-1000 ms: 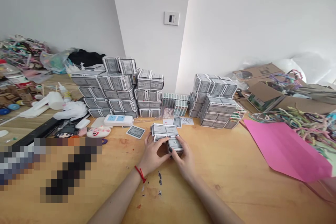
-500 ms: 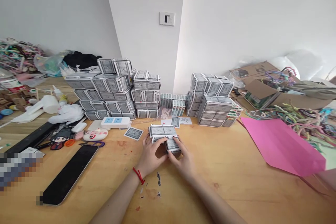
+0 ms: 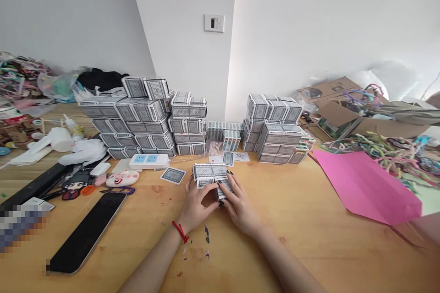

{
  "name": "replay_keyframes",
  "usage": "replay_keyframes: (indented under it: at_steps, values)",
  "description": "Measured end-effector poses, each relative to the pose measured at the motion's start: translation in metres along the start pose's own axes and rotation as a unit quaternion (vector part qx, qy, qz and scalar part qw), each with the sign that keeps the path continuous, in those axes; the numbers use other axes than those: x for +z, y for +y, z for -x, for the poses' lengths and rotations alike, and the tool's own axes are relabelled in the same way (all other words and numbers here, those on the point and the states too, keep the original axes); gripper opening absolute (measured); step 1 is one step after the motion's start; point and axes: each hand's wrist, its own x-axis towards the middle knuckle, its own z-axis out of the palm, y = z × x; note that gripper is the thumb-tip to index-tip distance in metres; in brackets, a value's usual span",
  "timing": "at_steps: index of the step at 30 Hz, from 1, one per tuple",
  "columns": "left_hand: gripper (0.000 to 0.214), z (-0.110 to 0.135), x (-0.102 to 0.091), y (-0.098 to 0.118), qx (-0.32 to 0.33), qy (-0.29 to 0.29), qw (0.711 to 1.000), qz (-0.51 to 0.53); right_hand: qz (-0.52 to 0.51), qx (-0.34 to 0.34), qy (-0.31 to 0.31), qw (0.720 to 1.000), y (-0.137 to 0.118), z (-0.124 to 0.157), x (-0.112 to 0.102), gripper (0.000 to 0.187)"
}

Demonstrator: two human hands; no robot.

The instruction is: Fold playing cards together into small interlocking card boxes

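My left hand (image 3: 197, 203) and my right hand (image 3: 238, 203) are both closed round a small pack of patterned playing cards (image 3: 225, 188) on the wooden table (image 3: 309, 238). A red string circles my left wrist. Just beyond the fingers lie two more card packs (image 3: 209, 170) side by side. A single face-down card (image 3: 173, 175) lies to the left of them, and a few loose cards (image 3: 230, 158) lie behind.
Tall stacks of card packs stand at the back left (image 3: 144, 119) and back right (image 3: 275, 130). A white power strip (image 3: 149, 161), a dark phone (image 3: 85, 231), a pink paper sheet (image 3: 364, 185), cardboard boxes (image 3: 343, 110) and coloured cords (image 3: 388, 146) surround the area.
My right hand has slid forward over the top of the pack, its fingers now reaching toward the two packs behind. The view has shifted slightly right.
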Motion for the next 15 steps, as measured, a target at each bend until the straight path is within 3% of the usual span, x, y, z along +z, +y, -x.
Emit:
replay_keyframes:
  at_steps: [3,8,15]
  values:
    - [0.031,0.0,0.001,-0.001,0.001,-0.005,1.0,0.002,-0.012,-0.02,-0.004,1.0,0.003,0.0,0.002,0.043]
    - [0.028,-0.001,0.001,-0.002,-0.003,-0.009,1.0,0.006,-0.062,0.04,0.063,0.995,-0.001,0.0,0.013,0.037]
    - [0.027,0.0,0.001,0.0,-0.007,-0.012,1.0,0.002,-0.113,0.083,0.099,0.985,-0.009,-0.001,0.016,0.035]
